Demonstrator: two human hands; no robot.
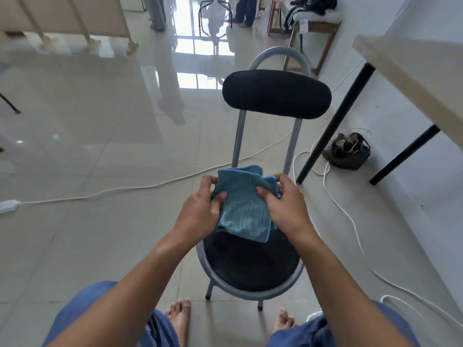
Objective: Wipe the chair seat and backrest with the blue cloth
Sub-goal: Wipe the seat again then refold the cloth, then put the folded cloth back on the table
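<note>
A small chair with a grey metal frame stands in front of me, with a round black seat point(250, 264) and a black padded backrest point(276, 93). I hold the blue cloth point(244, 209) above the far part of the seat, folded and bunched. My left hand point(200, 209) grips its left edge, thumb pressed on top. My right hand point(283, 204) grips its right edge, fingers curled round the fabric. The cloth's lower end hangs down near the seat; I cannot tell if it touches.
A white table point(411, 71) with black legs stands to the right, a dark bag point(347, 151) under it. White cables point(345, 209) trail over the tiled floor, with a power strip point(8, 205) at the left. A person stands far back. My bare feet are just before the chair.
</note>
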